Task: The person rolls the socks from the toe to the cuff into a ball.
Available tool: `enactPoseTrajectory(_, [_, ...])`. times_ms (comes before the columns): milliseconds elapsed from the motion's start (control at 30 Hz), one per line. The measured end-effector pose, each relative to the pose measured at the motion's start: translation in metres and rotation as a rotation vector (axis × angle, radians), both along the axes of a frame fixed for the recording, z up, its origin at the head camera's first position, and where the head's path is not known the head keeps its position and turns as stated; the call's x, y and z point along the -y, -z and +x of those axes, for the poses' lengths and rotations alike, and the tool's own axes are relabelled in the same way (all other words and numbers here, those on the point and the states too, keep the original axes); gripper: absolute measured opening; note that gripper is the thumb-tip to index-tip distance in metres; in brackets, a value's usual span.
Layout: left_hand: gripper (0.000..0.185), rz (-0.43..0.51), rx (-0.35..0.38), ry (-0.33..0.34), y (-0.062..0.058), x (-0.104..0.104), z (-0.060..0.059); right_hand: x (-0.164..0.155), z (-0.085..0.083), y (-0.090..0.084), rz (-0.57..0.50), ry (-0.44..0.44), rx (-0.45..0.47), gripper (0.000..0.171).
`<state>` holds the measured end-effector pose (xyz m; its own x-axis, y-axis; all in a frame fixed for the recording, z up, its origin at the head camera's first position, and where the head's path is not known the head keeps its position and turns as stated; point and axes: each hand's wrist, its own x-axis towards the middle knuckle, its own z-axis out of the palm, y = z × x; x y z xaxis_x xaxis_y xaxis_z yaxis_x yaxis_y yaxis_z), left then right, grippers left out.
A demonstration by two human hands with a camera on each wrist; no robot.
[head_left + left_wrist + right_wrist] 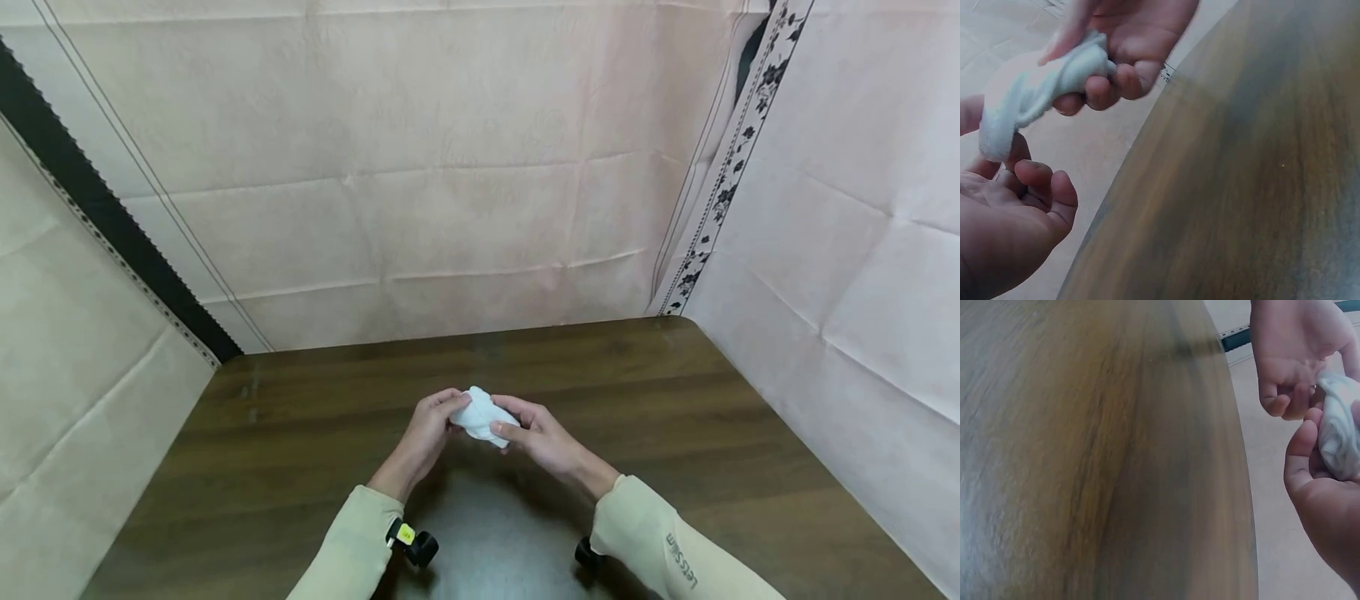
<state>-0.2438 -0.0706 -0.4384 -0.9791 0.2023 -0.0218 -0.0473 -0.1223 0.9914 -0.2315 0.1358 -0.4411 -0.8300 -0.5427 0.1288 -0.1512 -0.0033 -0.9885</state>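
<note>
A small white bundle of soft cloth [480, 415], folded and twisted on itself, is held up between both hands above the table. In the head view my left hand [427, 433] pinches its left end between thumb and fingers. My right hand [553, 442] grips the opposite end, its thumb lying on the near side. The left wrist view shows overlapping folds in the cloth [1054, 81], and the right hand's fingers curled beneath it. At the right wrist view's edge the cloth [1337, 428] is partly cut off. Whether it is a sock or another piece cannot be made out.
A brown wood-grain table [315, 492] with rounded far corners lies under the hands. Pale creased sheets [450, 167] hang behind and at both sides, with a dark band on the left and a floral border on the right. Both sleeves carry small black wrist cameras [422, 550].
</note>
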Motion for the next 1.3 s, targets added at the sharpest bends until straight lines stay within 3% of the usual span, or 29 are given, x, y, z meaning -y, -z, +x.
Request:
enactPoseTrajectory(267, [0.023,-0.075,-0.019,0.04,0.002,0.004,0.004,-0.003,-0.002,0.001,0.116,-0.093,-0.128,0.041])
enactPoseTrajectory(467, [0.026,-0.044,0.026,0.056,0.006,0.004,0.006,-0.004,-0.001,0.002,0.157,-0.147,-0.187,0.037])
enactPoseTrajectory(667, [0.027,0.074,0.101,0.078,0.009,0.006,0.006,-0.005,-0.001,0.001,0.128,-0.08,-0.18,0.037])
enactPoseTrajectory(900, [0.015,0.301,0.207,0.01,0.012,0.004,0.006,-0.001,-0.002,0.005,0.106,0.033,-0.205,0.036])
enactPoseTrajectory(1067, [0.016,0.426,0.238,-0.008,0.01,0.0,0.007,0.0,-0.004,0.004,0.146,0.1,-0.244,0.036])
enactPoseTrajectory(1200, [0.019,0.466,0.248,0.013,0.009,-0.003,0.006,0.0,-0.004,0.003,0.188,0.137,-0.295,0.033])
enactPoseTrajectory(1300, [0.018,0.438,0.254,0.043,0.008,-0.003,0.005,-0.001,-0.004,0.006,0.204,0.153,-0.321,0.033])
